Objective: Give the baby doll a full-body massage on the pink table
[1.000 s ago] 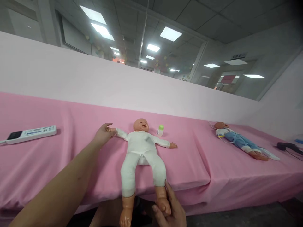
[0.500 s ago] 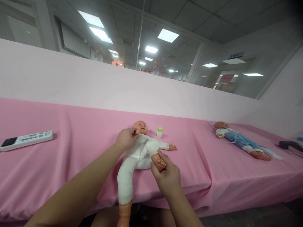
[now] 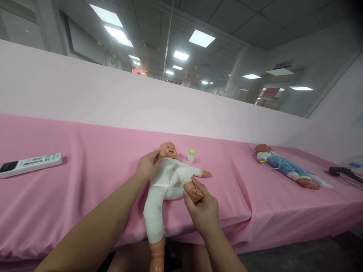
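On its back on the pink-covered table lies a baby doll (image 3: 167, 177) in a white cloth suit, its head toward the wall. My left hand (image 3: 149, 164) is closed on the doll's hand beside its face; the fingertips partly cover that small hand. My right hand (image 3: 205, 211) grips the doll's raised, bent leg (image 3: 193, 191) near the bare foot, thumb on one side. The doll's other leg (image 3: 154, 223) hangs over the front edge of the table. Its other arm stretches out to the right along the cloth. A small bottle with a green cap (image 3: 191, 156) stands near the doll's head.
At the left lies a white, remote-like device (image 3: 31, 165) with a dark end. A second doll (image 3: 286, 166) in blue trousers, with thin tubes about it, lies at the right, near a black hair-dryer-like thing (image 3: 344, 172). A white wall (image 3: 113, 98) with windows backs the pink table (image 3: 99, 151).
My right hand has shifted slightly right with the doll's bent foot. The hanging leg has swung a little to the right. My left hand keeps its hold, and the view has tilted slightly.
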### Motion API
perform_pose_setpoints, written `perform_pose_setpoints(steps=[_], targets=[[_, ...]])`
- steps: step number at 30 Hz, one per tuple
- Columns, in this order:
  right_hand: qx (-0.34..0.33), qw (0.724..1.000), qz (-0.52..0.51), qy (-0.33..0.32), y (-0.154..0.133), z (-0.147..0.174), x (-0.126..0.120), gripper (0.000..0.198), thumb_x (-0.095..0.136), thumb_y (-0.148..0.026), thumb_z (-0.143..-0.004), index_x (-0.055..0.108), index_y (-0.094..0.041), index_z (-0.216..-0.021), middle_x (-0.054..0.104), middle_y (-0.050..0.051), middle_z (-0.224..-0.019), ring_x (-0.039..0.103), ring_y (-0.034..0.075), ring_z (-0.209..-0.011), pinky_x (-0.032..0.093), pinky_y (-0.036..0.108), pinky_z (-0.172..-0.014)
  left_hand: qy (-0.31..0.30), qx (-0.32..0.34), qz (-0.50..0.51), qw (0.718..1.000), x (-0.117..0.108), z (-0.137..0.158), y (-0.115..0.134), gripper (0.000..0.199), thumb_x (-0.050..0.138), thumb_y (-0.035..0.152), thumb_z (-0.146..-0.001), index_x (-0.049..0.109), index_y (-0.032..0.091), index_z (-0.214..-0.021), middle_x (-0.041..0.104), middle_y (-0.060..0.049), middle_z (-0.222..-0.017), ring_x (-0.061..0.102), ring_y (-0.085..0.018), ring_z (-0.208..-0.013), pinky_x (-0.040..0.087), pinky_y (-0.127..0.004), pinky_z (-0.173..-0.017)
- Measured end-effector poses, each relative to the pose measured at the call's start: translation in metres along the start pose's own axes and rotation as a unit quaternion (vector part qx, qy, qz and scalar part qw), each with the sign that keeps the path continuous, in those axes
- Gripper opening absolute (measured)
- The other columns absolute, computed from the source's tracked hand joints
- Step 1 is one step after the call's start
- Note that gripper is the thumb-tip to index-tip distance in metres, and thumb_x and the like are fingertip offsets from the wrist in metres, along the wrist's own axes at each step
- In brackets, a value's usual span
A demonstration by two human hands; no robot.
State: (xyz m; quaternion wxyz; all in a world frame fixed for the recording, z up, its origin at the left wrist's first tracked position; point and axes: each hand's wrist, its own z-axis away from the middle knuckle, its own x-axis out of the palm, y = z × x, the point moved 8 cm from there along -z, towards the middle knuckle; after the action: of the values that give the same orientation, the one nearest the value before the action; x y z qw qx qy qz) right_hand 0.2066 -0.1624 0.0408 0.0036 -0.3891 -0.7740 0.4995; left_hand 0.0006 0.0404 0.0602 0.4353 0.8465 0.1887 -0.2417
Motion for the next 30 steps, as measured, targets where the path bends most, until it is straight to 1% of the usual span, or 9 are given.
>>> perform_pose_setpoints(steps=[3,6,10,14,19,21,24,27,30], targets=[[0.022,0.999,-0.032,0.023,0.006,0.023,-0.018,0.058,0.072,-0.043,-0.084,0.068,-0.019,-0.136,0.078,0.010,-0.118,0.077,0.026,-0.105,0.062,0.036,-0.096,0.116,-0.147,0.090,0.978,-0.028,-0.002,-0.049,0.036,0.059,0.046,-0.094,0.071,0.024,-0.121,0.078,-0.005,-0.104,0.072,-0.025,-0.093,0.053,-0.031,-0.077],[0.017,0.999,-0.037,0.016,0.018,0.052,-0.029,0.055,0.073,-0.042,-0.085,0.070,-0.019,-0.135,0.076,0.012,-0.124,0.075,0.027,-0.111,0.061,0.036,-0.099,0.177,-0.242,0.139,0.944,-0.039,0.001,-0.088,0.031,0.061,0.045,-0.092,0.069,0.020,-0.108,0.077,-0.008,-0.103,0.072,-0.025,-0.092,0.053,-0.031,-0.073],[-0.015,1.000,-0.011,0.017,0.043,0.092,-0.034,0.053,0.076,-0.037,-0.081,0.073,-0.020,-0.131,0.079,0.011,-0.118,0.078,0.028,-0.103,0.064,0.031,-0.092,0.201,-0.299,0.146,0.921,-0.039,0.005,-0.113,0.029,0.057,0.048,-0.094,0.065,0.021,-0.102,0.075,-0.011,-0.108,0.072,-0.028,-0.092,0.053,-0.035,-0.069],[-0.039,0.999,0.020,0.002,0.065,0.119,-0.021,0.053,0.076,-0.037,-0.078,0.075,-0.023,-0.129,0.080,0.009,-0.114,0.080,0.030,-0.095,0.066,0.031,-0.086,0.196,-0.307,0.130,0.922,-0.036,0.006,-0.116,0.034,0.051,0.051,-0.098,0.066,0.021,-0.107,0.075,-0.013,-0.109,0.071,-0.030,-0.093,0.052,-0.037,-0.072],[-0.038,0.998,0.032,-0.027,0.064,0.117,-0.011,0.057,0.075,-0.036,-0.078,0.072,-0.022,-0.133,0.081,0.009,-0.109,0.080,0.028,-0.089,0.065,0.032,-0.088,0.163,-0.235,0.107,0.952,-0.034,0.003,-0.096,0.045,0.057,0.052,-0.096,0.067,0.023,-0.128,0.076,-0.010,-0.114,0.071,-0.027,-0.098,0.053,-0.034,-0.078],[-0.040,0.999,0.023,-0.027,0.052,0.104,-0.014,0.055,0.075,-0.036,-0.081,0.072,-0.020,-0.133,0.081,0.010,-0.109,0.080,0.027,-0.092,0.065,0.031,-0.087,0.137,-0.169,0.084,0.972,-0.031,0.001,-0.077,0.049,0.057,0.053,-0.096,0.066,0.026,-0.136,0.076,-0.008,-0.112,0.071,-0.025,-0.097,0.053,-0.033,-0.079],[-0.040,0.999,0.015,-0.029,0.029,0.078,-0.018,0.052,0.074,-0.037,-0.083,0.072,-0.019,-0.132,0.080,0.011,-0.112,0.079,0.026,-0.096,0.064,0.030,-0.087,0.058,-0.033,-0.024,0.997,-0.015,-0.001,-0.037,0.048,0.057,0.051,-0.096,0.068,0.031,-0.137,0.075,-0.006,-0.108,0.069,-0.026,-0.097,0.053,-0.035,-0.084],[-0.014,1.000,0.002,-0.006,0.013,0.049,-0.020,0.053,0.073,-0.040,-0.083,0.071,-0.019,-0.132,0.080,0.011,-0.112,0.078,0.025,-0.097,0.064,0.032,-0.089,-0.020,0.090,-0.155,0.984,0.009,0.005,0.001,0.042,0.056,0.046,-0.097,0.072,0.033,-0.134,0.074,-0.008,-0.113,0.066,-0.030,-0.107,0.050,-0.042,-0.095],[0.011,1.000,-0.001,-0.003,0.003,0.025,-0.014,0.056,0.072,-0.042,-0.082,0.071,-0.018,-0.132,0.081,0.009,-0.108,0.078,0.025,-0.092,0.064,0.033,-0.086,-0.056,0.139,-0.223,0.963,0.024,0.011,0.019,0.040,0.050,0.045,-0.101,0.072,0.036,-0.134,0.070,-0.009,-0.126,0.062,-0.032,-0.116,0.045,-0.047,-0.102]])
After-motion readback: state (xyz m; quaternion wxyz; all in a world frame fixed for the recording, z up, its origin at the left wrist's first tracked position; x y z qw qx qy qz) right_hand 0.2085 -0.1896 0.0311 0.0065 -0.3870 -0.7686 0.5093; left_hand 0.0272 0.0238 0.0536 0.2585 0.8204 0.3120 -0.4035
